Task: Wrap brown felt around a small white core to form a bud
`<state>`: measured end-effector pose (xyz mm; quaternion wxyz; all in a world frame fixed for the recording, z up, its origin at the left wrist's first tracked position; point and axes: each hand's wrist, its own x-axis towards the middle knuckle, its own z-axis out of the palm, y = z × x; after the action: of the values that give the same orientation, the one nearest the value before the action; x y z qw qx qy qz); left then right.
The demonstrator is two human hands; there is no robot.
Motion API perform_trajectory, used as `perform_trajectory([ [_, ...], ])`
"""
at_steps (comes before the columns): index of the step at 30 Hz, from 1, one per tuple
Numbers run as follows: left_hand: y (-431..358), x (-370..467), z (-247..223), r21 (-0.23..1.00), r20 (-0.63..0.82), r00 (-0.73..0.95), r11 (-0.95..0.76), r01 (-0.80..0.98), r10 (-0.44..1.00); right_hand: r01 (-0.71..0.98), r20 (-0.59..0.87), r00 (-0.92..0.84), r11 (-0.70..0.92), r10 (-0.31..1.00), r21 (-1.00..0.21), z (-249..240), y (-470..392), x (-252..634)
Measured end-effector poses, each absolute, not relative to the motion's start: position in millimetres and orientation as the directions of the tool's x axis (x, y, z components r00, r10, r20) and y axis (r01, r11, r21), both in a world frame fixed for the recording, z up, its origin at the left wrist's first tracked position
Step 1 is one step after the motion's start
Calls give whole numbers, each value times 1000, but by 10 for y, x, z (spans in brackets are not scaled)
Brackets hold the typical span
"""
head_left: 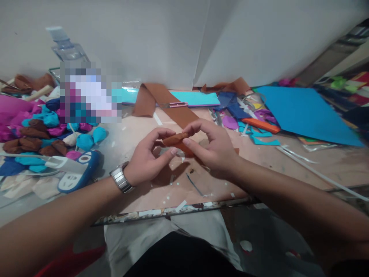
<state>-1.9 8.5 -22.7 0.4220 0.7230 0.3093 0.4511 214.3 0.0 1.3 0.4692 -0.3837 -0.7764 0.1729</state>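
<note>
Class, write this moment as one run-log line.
left hand: holds brown piece; right hand: pinches same piece; beyond: pink snips; rightward: blue sheet

You face a pale, seamed wall [161,42] behind the bench [259,173]; dark floor [268,227] shows below the bench's front edge.

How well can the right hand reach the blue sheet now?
Probably yes: the blue sheet lies uncovered to the right, though the right hand would likely first need to release the brown piece.
</note>
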Motion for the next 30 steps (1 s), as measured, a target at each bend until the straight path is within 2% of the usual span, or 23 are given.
perform_trajectory([
  [4,84,-29,-227,867,423,371,-488,98,826,424,605,-346,695,717,-581,22,-22,2137],
  [12,61,-35,-217,848,426,346,-503,169,836,407,602,-377,709,704,-575,9,-19,2140],
  [20,60,-32,-211,881,390,347,-455,128,853,404,599,-379,708,705,-579,17,-41,2129],
  [30,108,3,-237,942,314,319,-336,13,894,334,581,-197,612,789,-717,-4,1,2146],
])
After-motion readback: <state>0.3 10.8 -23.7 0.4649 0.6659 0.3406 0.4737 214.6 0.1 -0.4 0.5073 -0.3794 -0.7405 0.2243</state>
